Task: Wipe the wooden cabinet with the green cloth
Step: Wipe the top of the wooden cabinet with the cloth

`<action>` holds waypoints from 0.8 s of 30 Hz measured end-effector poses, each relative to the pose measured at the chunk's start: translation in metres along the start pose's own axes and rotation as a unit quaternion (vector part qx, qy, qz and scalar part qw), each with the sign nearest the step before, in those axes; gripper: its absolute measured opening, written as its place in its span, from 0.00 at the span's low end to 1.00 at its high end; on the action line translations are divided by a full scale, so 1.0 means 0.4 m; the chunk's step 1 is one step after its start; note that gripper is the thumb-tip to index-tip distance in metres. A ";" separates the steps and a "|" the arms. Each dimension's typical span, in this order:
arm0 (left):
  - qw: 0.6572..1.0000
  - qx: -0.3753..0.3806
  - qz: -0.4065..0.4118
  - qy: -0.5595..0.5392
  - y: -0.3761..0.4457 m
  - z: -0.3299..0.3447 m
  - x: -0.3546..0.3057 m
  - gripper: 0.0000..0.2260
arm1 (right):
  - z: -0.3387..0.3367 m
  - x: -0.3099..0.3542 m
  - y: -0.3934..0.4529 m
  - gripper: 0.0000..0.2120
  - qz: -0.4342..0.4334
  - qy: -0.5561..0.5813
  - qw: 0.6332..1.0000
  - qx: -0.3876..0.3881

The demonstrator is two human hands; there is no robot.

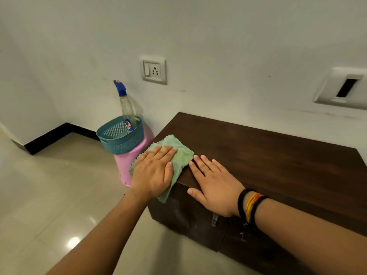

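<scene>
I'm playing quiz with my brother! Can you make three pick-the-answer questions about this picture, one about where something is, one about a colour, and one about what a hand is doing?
1. Where is the spray bottle?
A. In the teal basket
B. On the cabinet
C. On the floor

2. What colour is the stool under the basket?
A. Yellow
B. Pink
C. Black

3. What is the left hand doing?
A. Holding the bottle
B. Hanging in the air
C. Pressing flat on the green cloth

Answers:
1 A, the bottle stands upright inside the basket.
2 B, the stool is plainly pink.
3 C, the fingers lie spread on the cloth at the corner of the wooden cabinet.
</scene>
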State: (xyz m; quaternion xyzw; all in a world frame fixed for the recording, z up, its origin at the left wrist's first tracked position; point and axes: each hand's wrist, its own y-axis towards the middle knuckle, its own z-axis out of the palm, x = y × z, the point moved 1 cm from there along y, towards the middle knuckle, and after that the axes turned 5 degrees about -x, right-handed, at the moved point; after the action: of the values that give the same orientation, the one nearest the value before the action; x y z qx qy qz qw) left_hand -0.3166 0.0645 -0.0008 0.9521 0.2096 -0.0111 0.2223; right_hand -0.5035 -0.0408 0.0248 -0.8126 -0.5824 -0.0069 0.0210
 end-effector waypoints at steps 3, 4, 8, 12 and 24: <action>0.997 -0.063 -0.038 0.004 -0.020 0.013 0.038 0.24 | 0.003 0.017 0.034 0.34 -0.034 -0.014 0.999 -0.013; 0.995 -0.082 -0.055 0.000 -0.030 0.020 0.048 0.24 | 0.007 0.026 0.047 0.33 -0.043 -0.019 0.999 -0.014; 0.972 -0.168 -0.149 -0.064 -0.061 0.064 0.036 0.24 | 0.014 0.054 0.090 0.32 -0.060 -0.026 0.998 -0.020; 0.915 -0.273 -0.234 -0.182 -0.088 0.122 -0.001 0.26 | 0.015 0.068 0.112 0.32 -0.064 -0.025 0.998 -0.017; 0.813 -0.277 -0.336 -0.388 -0.153 0.294 -0.128 0.30 | 0.010 0.075 0.144 0.30 -0.073 -0.019 0.997 0.009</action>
State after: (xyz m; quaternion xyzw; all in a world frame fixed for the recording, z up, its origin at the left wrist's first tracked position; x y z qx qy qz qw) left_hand -0.3795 0.0440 -0.1265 0.6376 0.4069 -0.3949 0.5215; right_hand -0.4393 -0.0306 0.0204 -0.7677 -0.6405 0.0127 0.0170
